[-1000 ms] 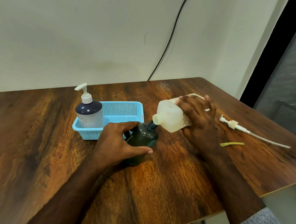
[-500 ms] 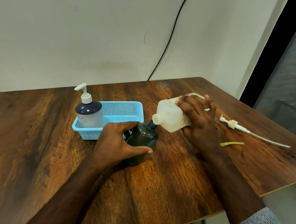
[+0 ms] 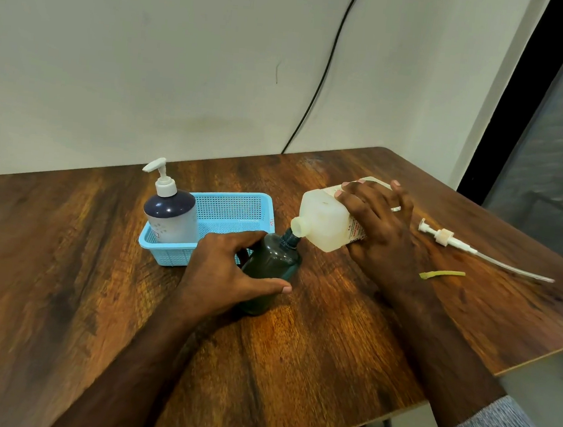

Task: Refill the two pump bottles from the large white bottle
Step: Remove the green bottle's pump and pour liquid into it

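Observation:
My right hand grips the large white bottle, tipped nearly flat with its open spout down-left against the neck of the dark green bottle. That green bottle stands on the table without its pump, and my left hand wraps around its left side. A second pump bottle, white with a dark top and a white pump head, stands upright in the left end of the blue basket. The loose pump with its long tube lies on the table to the right.
A thin yellow-green strip lies just right of my right wrist. The wooden table ends at an edge on the right and front right. A black cable runs down the wall behind the table.

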